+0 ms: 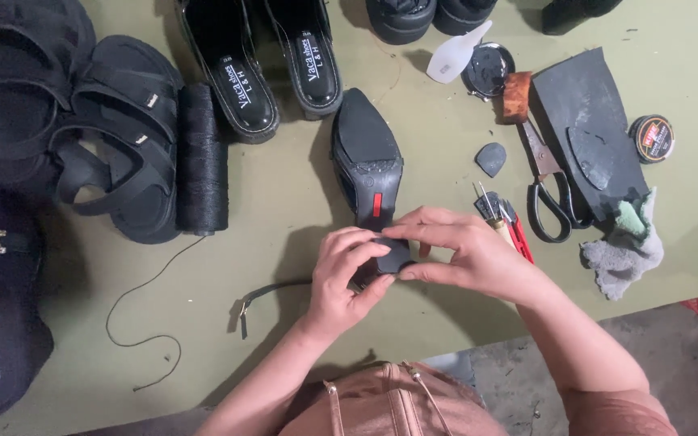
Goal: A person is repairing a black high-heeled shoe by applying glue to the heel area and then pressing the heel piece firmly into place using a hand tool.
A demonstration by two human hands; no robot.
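A black pointed high-heel shoe (367,153) lies sole-up on the olive mat, toe pointing away from me, with a red mark on its shank. My left hand (344,278) and my right hand (466,250) meet at the heel end. Both press their fingers on a small black heel piece (393,254) at the tip of the heel. A thin black strap with a buckle (264,295) trails out to the left from under my left hand.
Black sandals (115,137) and a spool of black thread (201,161) lie at the left. Black shoes (272,64) stand at the back. Scissors (549,194), a black rubber sheet (587,121), a polish tin (652,137), a grey rag (624,250) and a red-handled tool (517,234) sit at the right.
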